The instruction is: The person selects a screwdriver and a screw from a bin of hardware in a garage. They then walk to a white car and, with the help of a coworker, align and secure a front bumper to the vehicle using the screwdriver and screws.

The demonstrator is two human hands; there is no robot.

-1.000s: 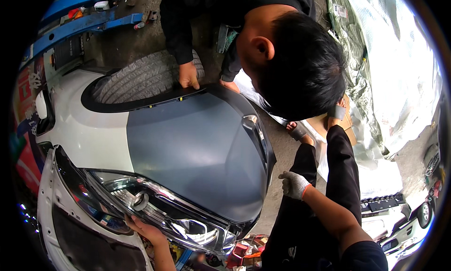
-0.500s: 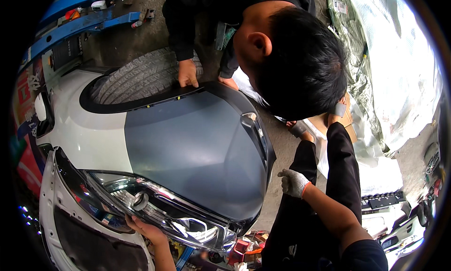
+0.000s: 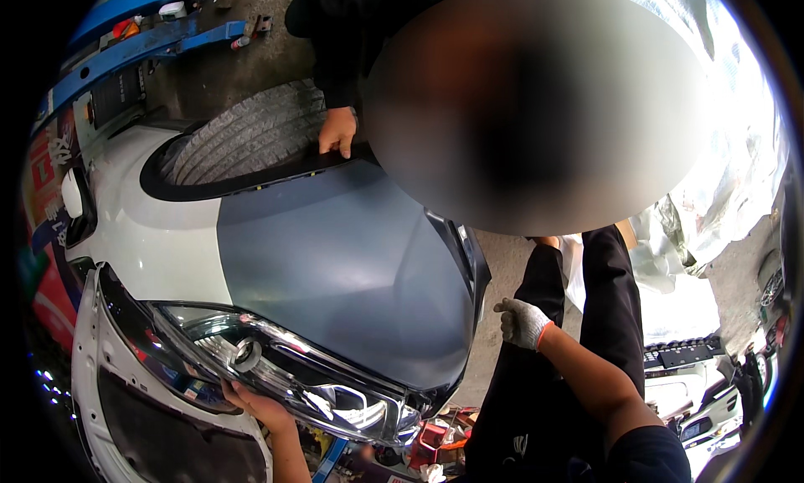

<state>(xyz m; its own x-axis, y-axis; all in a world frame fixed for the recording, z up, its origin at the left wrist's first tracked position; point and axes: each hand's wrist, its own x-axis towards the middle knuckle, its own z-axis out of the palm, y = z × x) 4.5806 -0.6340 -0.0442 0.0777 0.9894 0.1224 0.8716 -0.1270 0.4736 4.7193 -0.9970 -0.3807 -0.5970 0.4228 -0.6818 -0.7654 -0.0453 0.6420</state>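
My bare left hand (image 3: pixel 261 408) is at the lower edge of a clear car headlight (image 3: pixel 276 357), its fingers hooked on the rim and their tips partly hidden. The headlight lies along a grey bumper corner (image 3: pixel 352 265) that meets a white fender (image 3: pixel 159 248). My right hand (image 3: pixel 523 324), in a whitish knit glove, hangs in the air to the right of the bumper. It holds nothing, and its fingers are loosely bent and a little apart. Across the car, a co-worker's hand (image 3: pixel 338 133) presses on the black wheel-arch trim (image 3: pixel 243 185).
A large blurred patch covers the co-worker's head and the area around it. A tire (image 3: pixel 243 135) sits inside the arch. The raised white hood (image 3: pixel 88 382) is at lower left, blue metal beams (image 3: pixel 126 60) at upper left. Plastic sheeting (image 3: pixel 737 173) lies at right.
The co-worker's upper body has leaned nearer, and the pressing hand has shifted slightly. The bumper's outer end has moved a little to the left. My hands stay almost where they were.
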